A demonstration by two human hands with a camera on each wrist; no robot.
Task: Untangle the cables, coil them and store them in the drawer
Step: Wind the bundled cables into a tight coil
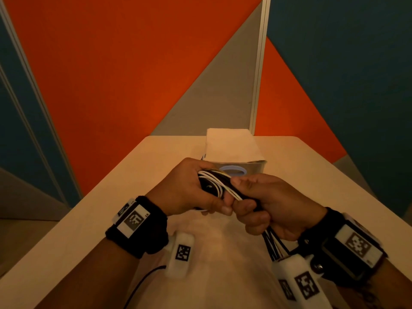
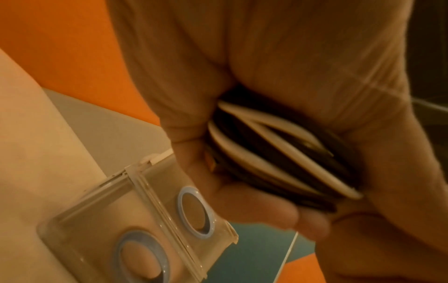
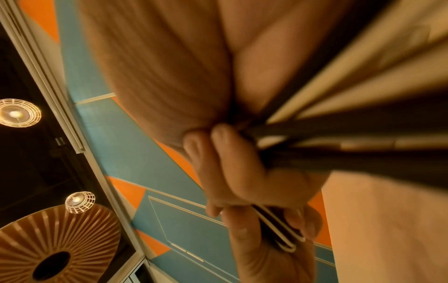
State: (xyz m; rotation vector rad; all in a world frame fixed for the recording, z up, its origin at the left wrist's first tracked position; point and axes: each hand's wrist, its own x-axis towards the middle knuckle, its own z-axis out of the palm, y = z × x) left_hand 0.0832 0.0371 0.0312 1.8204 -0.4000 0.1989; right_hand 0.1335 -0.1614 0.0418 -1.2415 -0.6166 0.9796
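A bundle of black and white cables [image 1: 217,184] is held above the table between both hands. My left hand [image 1: 189,188] grips the looped end, with white and black strands [image 2: 274,153] curving across its palm. My right hand [image 1: 263,204] is curled round the other end of the bundle [image 3: 339,145]; strands run out below its fist toward the wrist [image 1: 273,246]. The hands touch at the thumbs. Behind them stands a small clear drawer unit [image 1: 258,168] with blue ring pulls [image 2: 195,212]; its two drawers look pushed in.
The pale table [image 1: 111,215] stretches ahead to orange, grey and teal wall panels. A white top covers the drawer unit [image 1: 231,143]. A thin black lead [image 1: 142,279] trails from my left wrist camera over the table's near part.
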